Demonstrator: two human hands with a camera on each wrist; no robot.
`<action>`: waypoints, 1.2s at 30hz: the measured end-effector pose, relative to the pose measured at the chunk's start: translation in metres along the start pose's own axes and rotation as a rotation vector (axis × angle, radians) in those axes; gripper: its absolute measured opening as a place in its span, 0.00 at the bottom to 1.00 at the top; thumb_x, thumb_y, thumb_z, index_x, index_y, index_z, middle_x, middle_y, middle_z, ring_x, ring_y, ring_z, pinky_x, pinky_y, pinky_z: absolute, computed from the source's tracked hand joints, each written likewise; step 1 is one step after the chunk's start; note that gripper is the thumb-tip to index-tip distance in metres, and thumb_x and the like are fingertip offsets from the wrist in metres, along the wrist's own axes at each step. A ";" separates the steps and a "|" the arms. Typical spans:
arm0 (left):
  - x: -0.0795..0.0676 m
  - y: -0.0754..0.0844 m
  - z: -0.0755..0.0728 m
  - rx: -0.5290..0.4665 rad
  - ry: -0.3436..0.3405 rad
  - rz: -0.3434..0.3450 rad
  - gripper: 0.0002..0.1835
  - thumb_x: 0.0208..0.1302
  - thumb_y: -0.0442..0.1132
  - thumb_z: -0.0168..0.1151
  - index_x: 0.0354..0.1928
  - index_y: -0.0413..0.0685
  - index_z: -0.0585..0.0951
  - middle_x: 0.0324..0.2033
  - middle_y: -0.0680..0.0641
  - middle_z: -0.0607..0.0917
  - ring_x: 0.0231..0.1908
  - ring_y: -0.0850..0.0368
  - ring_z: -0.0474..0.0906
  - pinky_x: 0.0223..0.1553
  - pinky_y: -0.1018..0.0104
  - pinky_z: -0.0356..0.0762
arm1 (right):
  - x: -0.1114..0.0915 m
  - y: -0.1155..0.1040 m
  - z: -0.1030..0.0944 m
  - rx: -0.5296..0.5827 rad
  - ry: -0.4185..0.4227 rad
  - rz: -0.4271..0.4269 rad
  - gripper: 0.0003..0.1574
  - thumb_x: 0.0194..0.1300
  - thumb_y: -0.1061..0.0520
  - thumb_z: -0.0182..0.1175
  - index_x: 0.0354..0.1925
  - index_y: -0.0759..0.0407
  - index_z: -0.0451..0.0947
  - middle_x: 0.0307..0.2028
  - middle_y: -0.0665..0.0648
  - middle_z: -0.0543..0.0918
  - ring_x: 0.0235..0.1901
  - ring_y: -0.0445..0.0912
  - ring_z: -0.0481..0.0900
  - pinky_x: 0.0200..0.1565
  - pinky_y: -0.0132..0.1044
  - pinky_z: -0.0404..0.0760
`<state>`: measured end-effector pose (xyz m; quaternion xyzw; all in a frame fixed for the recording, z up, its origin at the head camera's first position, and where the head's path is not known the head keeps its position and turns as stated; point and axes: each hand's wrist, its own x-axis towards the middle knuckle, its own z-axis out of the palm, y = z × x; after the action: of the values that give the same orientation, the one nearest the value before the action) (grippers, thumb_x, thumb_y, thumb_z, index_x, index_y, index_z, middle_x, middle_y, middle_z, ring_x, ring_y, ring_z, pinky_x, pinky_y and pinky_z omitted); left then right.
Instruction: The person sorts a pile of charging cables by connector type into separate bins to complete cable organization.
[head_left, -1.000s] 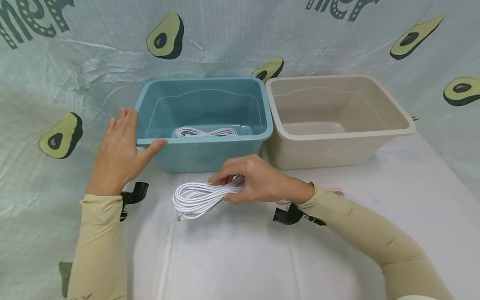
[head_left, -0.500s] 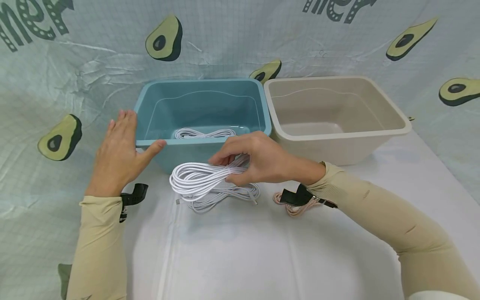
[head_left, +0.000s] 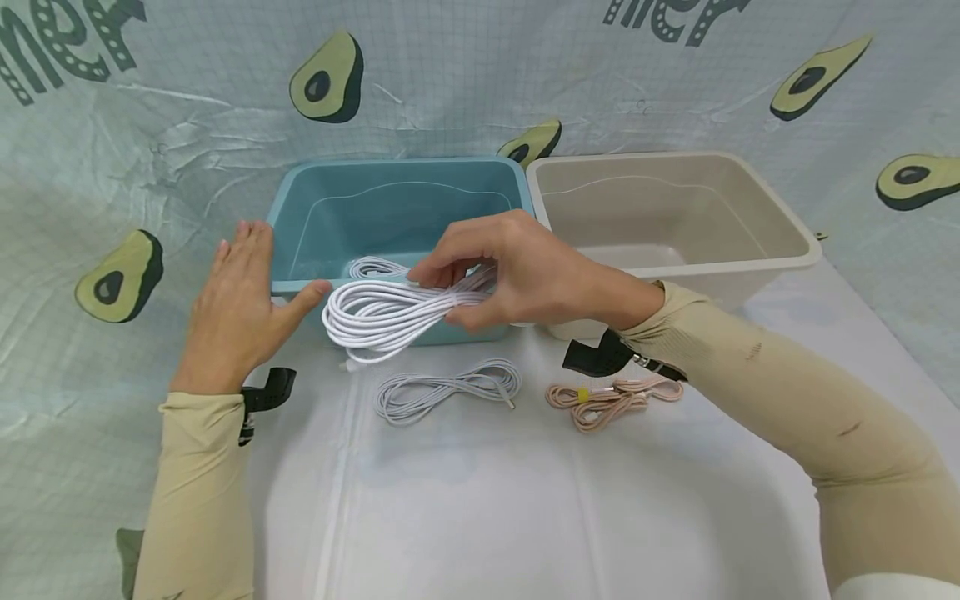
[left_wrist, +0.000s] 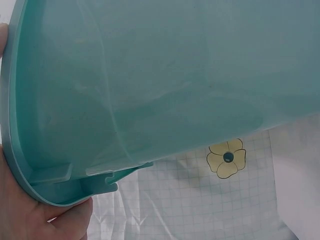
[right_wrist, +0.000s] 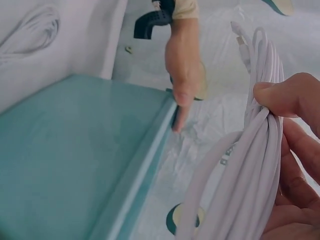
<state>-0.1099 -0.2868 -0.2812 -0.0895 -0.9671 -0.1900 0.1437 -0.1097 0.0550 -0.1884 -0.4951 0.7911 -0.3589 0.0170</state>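
- Handling: the white cable coil [head_left: 382, 312] is probably behaving as a light, flexible load; single strands are likely bending easily while the bundle is holding its looped form.
- Surface: the smooth jacket is presumably offering moderate friction, so strands are possibly sliding against one another under a loose pinch.
- Fragility: the cord is seeming robust; the small plug [right_wrist: 242, 45] is probably forming the most delicate part.
- Grip point: the gathered waist, where the loops are converging, is offering the best hold; a grip on one outer loop is risking an uneven spread.
- Right hand [head_left: 517, 267]: thumb and fingers are pinching the coil at this waist, leaving a broad lobe of loops projecting leftward in the head view.
- Left hand [head_left: 240, 304]: straight fingers and a spread thumb are resting on the rim at the near left corner of the blue bin [head_left: 337, 217].
- Location: the coil is hanging off the table [head_left: 465, 517], overlapping the bin's front rim and wall in the head view; the views are not settling whether any part is reaching over the opening.
- Appearance: white, round strands are running in parallel, narrowing at the waist and fanning into rounded loops; the views are not clearly showing any tie.
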 end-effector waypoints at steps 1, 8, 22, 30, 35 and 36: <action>0.000 0.000 0.000 0.005 -0.002 0.000 0.58 0.70 0.72 0.52 0.81 0.32 0.48 0.81 0.30 0.52 0.83 0.34 0.45 0.87 0.46 0.36 | 0.002 0.000 -0.001 0.002 0.007 -0.005 0.24 0.55 0.63 0.76 0.52 0.54 0.89 0.42 0.49 0.89 0.43 0.37 0.84 0.48 0.32 0.87; 0.001 -0.001 0.001 0.025 -0.004 -0.003 0.58 0.70 0.74 0.50 0.81 0.32 0.49 0.80 0.29 0.53 0.83 0.34 0.45 0.87 0.46 0.36 | 0.017 0.000 -0.011 0.052 0.040 0.015 0.24 0.55 0.64 0.77 0.52 0.55 0.89 0.42 0.52 0.89 0.42 0.39 0.84 0.48 0.33 0.87; 0.000 -0.003 0.000 -0.016 -0.011 -0.018 0.58 0.70 0.73 0.52 0.82 0.34 0.47 0.82 0.33 0.50 0.83 0.36 0.44 0.87 0.47 0.35 | 0.048 0.016 -0.032 0.081 0.141 0.188 0.28 0.57 0.66 0.75 0.57 0.59 0.86 0.53 0.56 0.89 0.49 0.41 0.85 0.57 0.33 0.86; 0.000 -0.003 0.001 -0.011 -0.013 -0.014 0.58 0.70 0.73 0.52 0.82 0.34 0.48 0.81 0.32 0.51 0.83 0.35 0.44 0.87 0.46 0.36 | 0.063 0.031 -0.040 0.046 0.178 0.221 0.26 0.59 0.66 0.73 0.57 0.59 0.85 0.52 0.56 0.88 0.49 0.40 0.84 0.59 0.32 0.85; 0.000 -0.003 0.001 -0.015 -0.009 -0.015 0.58 0.70 0.73 0.52 0.82 0.34 0.48 0.81 0.33 0.51 0.83 0.36 0.45 0.87 0.47 0.35 | 0.074 0.039 -0.042 0.024 0.188 0.228 0.25 0.60 0.64 0.73 0.57 0.58 0.85 0.52 0.55 0.88 0.48 0.40 0.84 0.59 0.31 0.84; 0.000 -0.003 0.001 -0.013 -0.008 -0.014 0.58 0.70 0.73 0.52 0.82 0.34 0.48 0.81 0.33 0.52 0.83 0.36 0.45 0.87 0.47 0.35 | 0.076 0.041 -0.042 0.022 0.189 0.228 0.25 0.60 0.64 0.73 0.57 0.58 0.85 0.52 0.55 0.88 0.48 0.40 0.84 0.59 0.31 0.84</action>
<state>-0.1110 -0.2896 -0.2830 -0.0844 -0.9669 -0.1971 0.1379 -0.1958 0.0276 -0.1561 -0.3659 0.8363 -0.4081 -0.0114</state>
